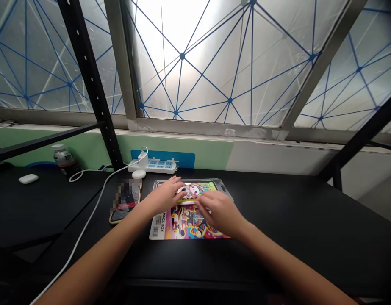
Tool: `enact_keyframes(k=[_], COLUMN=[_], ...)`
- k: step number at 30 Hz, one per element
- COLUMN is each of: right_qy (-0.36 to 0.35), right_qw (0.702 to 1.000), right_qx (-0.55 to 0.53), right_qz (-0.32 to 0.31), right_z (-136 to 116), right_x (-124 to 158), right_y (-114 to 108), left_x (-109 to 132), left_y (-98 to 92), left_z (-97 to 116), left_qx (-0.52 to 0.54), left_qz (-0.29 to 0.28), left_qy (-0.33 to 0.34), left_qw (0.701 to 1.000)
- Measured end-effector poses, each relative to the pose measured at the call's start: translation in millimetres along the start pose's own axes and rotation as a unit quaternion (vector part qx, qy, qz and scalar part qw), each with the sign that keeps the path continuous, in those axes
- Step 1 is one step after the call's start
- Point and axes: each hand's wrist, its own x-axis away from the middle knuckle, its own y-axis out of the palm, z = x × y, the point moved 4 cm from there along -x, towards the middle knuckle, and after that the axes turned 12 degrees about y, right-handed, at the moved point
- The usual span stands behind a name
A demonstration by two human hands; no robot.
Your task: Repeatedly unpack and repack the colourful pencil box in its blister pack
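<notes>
A colourful pencil box (195, 189) with a cartoon figure on its lid lies on the black desk. Beneath its near side is a bright printed card (185, 222) marked "PENCIL BOX", with a barcode at its left corner. Clear plastic packaging (221, 186) shows around the far edge. My left hand (166, 196) rests on the left part of the box, its fingers stretched out and apart. At the near right edge of the box, my right hand (219, 212) has its thumb and fingers drawn together on the rim; the palm side is hidden.
Left of the packaging lies a phone (127, 201), partly blurred out, near a small white round object (138, 174). A power strip (160, 165) with a white cable (101, 192) stands by the wall. Further left are a bottle (65, 159) and a white case (29, 178).
</notes>
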Motion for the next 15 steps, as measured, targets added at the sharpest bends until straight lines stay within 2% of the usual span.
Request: enact_keyframes(k=[2,5,7,11,15], right_qy=[0.058,0.078,0.086,0.103,0.110], right_qw=[0.998,0.994,0.989,0.983,0.986], right_qx=[-0.005,-0.017,-0.026,-0.038,-0.038], right_qz=[-0.021,-0.081,-0.116,-0.147,-0.122], right_z=[32.4,73.9,92.8,107.3,107.7], right_x=[-15.0,-38.6,-49.2,-55.9,-55.7], right_y=[-8.8,-10.2,-5.3,4.3,5.1], left_x=[7.4,12.1,12.0,9.4,7.1], left_y=[0.4,3.4,4.6,3.0,-0.3], left_z=[-3.8,-5.5,-4.8,-4.3,-6.3], left_qx=[-0.014,-0.035,-0.041,-0.041,-0.041], left_qz=[0.010,0.032,0.039,0.047,0.076], left_qy=[0.011,0.025,0.033,0.048,0.056], left_qw=[1.000,0.999,0.998,0.997,0.995])
